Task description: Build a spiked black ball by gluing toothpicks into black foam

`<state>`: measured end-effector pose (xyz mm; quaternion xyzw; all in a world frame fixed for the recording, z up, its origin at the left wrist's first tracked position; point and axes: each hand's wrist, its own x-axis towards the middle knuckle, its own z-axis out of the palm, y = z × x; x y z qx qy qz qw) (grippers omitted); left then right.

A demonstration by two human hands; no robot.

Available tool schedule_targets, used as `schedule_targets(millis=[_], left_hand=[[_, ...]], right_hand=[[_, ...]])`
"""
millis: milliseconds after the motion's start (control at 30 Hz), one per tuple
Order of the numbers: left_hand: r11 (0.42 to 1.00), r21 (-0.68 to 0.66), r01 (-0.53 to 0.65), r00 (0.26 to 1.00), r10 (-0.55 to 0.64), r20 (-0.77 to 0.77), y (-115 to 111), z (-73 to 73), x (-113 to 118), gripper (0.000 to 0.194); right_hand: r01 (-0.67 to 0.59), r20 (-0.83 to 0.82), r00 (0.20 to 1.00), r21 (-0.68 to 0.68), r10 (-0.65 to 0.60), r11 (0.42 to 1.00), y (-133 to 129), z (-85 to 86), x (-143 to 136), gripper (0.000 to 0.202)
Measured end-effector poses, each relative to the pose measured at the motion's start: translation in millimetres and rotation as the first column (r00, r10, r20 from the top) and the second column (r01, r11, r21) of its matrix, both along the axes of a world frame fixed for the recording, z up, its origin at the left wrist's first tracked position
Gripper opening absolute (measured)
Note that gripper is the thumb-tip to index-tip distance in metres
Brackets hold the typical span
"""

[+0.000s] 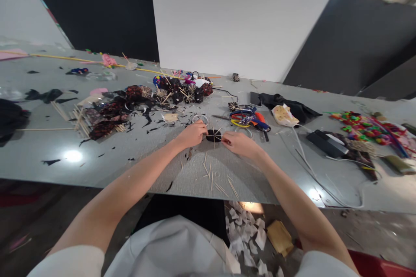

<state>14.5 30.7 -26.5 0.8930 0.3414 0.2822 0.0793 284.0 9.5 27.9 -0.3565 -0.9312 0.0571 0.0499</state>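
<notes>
Flat round black disc (211, 139): crossed by thin straw-pale wooden sticks (213, 135) in a radiating pattern. Loose slender sticks (212, 180) on the tabletop: same straw tone. Broad flat tabletop (107, 164): grey. Crumpled fabric heap (108, 112): black with reddish-brown mottling. Clustered hand tools (248, 117): blue, yellow, orange-red. Fuzzy craft pile (352, 121): red, green, yellow mixed. Large upright board (234, 17): plain white.

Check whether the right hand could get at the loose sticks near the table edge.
Probably yes: the loose sticks lie on the grey tabletop, nearer the body than the right hand, with nothing visible in between. The hand is at the black round piece, so may need to leave it first.
</notes>
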Motion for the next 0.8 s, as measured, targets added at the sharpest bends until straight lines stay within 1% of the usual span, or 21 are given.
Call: schedule_targets(millis=[300, 433, 800], left_hand=[[1.000, -0.004, -0.003, 1.000, 0.003, 0.002, -1.2, 1.7, 0.1, 0.041], [1.000, -0.006, -0.005, 1.000, 0.005, -0.005, -2.1, 3.4, 0.3, 0.041], [1.000, 0.007, -0.011, 1.000, 0.011, -0.006, -1.4, 2.3, 0.7, 0.041]], right_hand=[[-0.059, 0.007, 0.998, 0.002, 0.059, 0.998, 4.7, -0.5, 6.0, 0.018], [-0.058, -0.032, 0.998, -0.020, 0.057, 0.998, 5.1, -0.9, 8.3, 0.018], [-0.059, -0.041, 0.997, -0.031, 0.058, 0.998, 5.3, -0.9, 8.7, 0.022]])
